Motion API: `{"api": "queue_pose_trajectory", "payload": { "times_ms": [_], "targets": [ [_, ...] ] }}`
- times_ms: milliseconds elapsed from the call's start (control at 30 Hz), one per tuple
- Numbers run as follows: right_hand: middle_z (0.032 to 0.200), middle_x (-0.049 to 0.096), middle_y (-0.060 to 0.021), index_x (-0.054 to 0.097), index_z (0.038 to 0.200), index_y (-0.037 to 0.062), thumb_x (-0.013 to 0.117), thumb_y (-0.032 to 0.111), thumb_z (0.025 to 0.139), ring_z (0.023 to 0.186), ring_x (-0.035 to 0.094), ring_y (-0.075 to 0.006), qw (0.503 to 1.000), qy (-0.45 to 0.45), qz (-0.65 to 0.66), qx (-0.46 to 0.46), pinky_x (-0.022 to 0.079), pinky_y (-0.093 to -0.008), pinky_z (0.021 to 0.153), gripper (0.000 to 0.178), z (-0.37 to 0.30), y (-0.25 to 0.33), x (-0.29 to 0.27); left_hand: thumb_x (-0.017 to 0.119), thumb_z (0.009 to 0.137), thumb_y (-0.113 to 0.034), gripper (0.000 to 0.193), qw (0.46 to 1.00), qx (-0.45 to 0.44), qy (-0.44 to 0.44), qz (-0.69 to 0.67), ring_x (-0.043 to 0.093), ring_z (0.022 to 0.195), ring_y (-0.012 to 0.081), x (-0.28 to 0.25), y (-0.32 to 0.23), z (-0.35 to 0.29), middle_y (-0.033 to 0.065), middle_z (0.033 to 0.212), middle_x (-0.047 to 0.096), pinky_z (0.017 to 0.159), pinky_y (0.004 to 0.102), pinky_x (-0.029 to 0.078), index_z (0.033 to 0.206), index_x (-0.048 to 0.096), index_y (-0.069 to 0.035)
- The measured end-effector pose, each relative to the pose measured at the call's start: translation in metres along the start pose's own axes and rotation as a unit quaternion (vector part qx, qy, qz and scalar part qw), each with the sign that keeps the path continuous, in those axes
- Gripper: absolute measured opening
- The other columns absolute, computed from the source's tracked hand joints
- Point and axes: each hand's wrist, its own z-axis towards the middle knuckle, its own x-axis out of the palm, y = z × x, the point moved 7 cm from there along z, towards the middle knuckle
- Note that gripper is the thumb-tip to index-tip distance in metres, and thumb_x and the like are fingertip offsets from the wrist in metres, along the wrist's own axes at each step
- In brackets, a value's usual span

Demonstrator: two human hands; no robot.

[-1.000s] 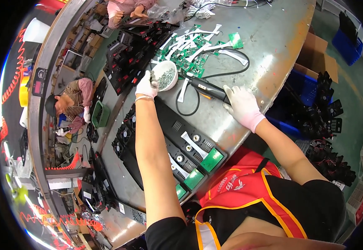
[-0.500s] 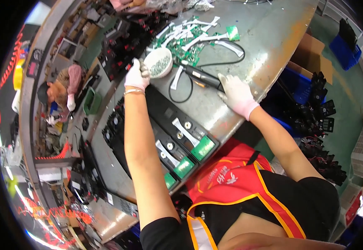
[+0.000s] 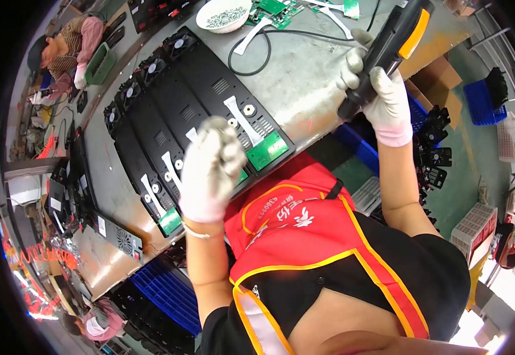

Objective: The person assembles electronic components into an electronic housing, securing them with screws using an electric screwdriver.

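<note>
In my raised right hand (image 3: 386, 103) is a black electric screwdriver (image 3: 388, 47) with an orange lever, its narrower end pointing down toward me. A black cord (image 3: 305, 32) lies on the table near it. My left hand (image 3: 210, 171), white-gloved like the right, hovers above the near ends of the black housings (image 3: 204, 71). Its fingers are curled together; anything in them is hidden and blurred. Several housings lie side by side, each with a fan at the far end. On the rightmost sit a green circuit board (image 3: 267, 151) and a white flat cable (image 3: 242, 118).
A white bowl (image 3: 203, 25) of small screws stands at the far side, beside loose circuit boards (image 3: 281, 18). Blue crates (image 3: 361, 151) and a cardboard box (image 3: 444, 83) sit beyond the table's right edge. A co-worker (image 3: 71, 44) is at the far left.
My left hand has come back from the bowl to above the housings. My right hand has lifted the screwdriver off the table. The view has shifted toward the near side.
</note>
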Motion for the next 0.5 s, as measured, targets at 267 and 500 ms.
{"api": "queue_pose_trajectory", "payload": {
  "times_ms": [267, 500],
  "targets": [
    [0.096, 0.055, -0.0050, 0.041, 0.134, 0.0030, 0.061, 0.034, 0.093, 0.080, 0.055, -0.0152, 0.977, 0.012, 0.204, 0.055, 0.049, -0.0354, 0.072, 0.055, -0.028, -0.032, 0.040, 0.063, 0.091, -0.034, 0.033, 0.980, -0.188, 0.017, -0.066, 0.039, 0.058, 0.0069, -0.015, 0.127, -0.052, 0.0021, 0.086, 0.052, 0.051, 0.0210, 0.035, 0.105, 0.053, -0.006],
    [0.089, 0.057, -0.0040, 0.043, 0.129, 0.0015, 0.072, 0.018, 0.083, 0.074, 0.058, -0.0171, 0.998, -0.015, 0.042, 0.039, 0.052, -0.0376, 0.071, 0.057, -0.041, -0.046, 0.061, 0.056, 0.097, -0.019, 0.019, 0.976, -0.157, 0.020, -0.150, 0.046, 0.064, 0.0066, -0.026, 0.141, -0.046, 0.0017, 0.086, 0.056, 0.054, 0.0188, 0.037, 0.110, 0.054, -0.006]
  ]
}}
